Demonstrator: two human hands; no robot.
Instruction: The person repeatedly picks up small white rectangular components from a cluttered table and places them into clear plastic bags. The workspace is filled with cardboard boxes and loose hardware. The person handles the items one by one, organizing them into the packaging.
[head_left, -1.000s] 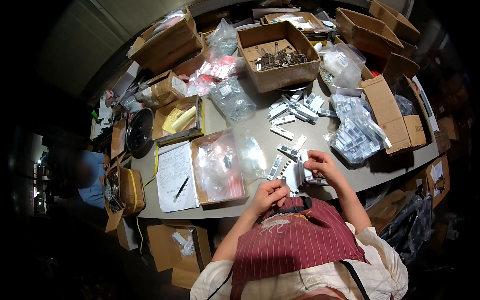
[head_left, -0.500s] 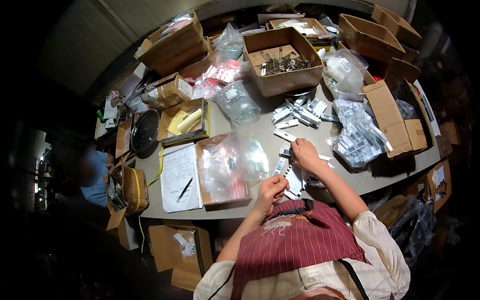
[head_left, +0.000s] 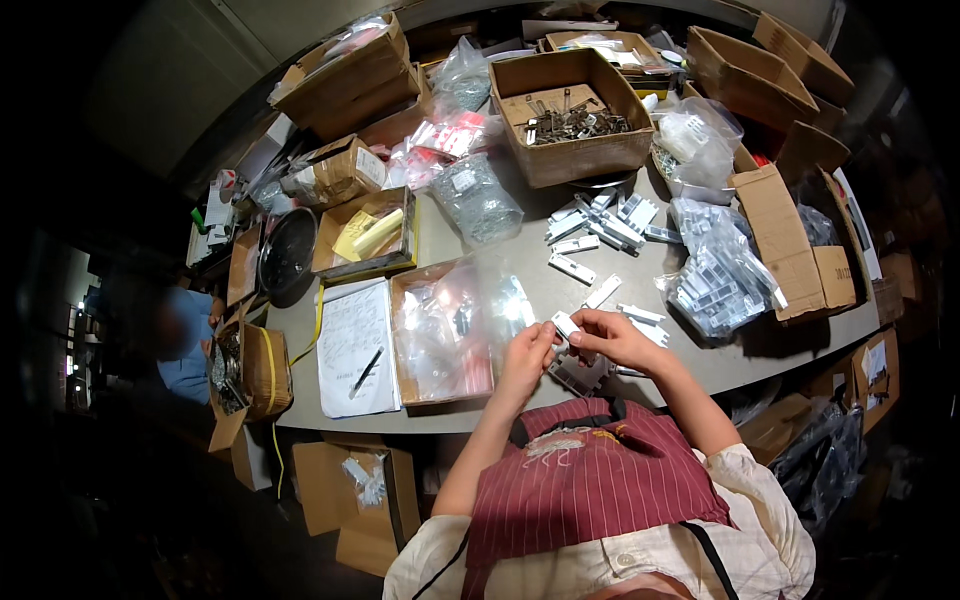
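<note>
While a narrow white rectangular piece point(head_left: 566, 324) is being gripped above the grey surface point(head_left: 632, 274) by the curled right hand point(head_left: 612, 338), the left hand point(head_left: 530, 356) is being held half-closed beside it, its hold indiscernible, a grey-and-white pile point(head_left: 612, 226) seemingly being left unfinished.

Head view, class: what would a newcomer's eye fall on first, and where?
Probably the maroon striped apron at bottom centre. Just above it, the right hand holds a small white piece close beside the left hand. The open cardboard box of metal parts, upper middle, also stands out.
</note>
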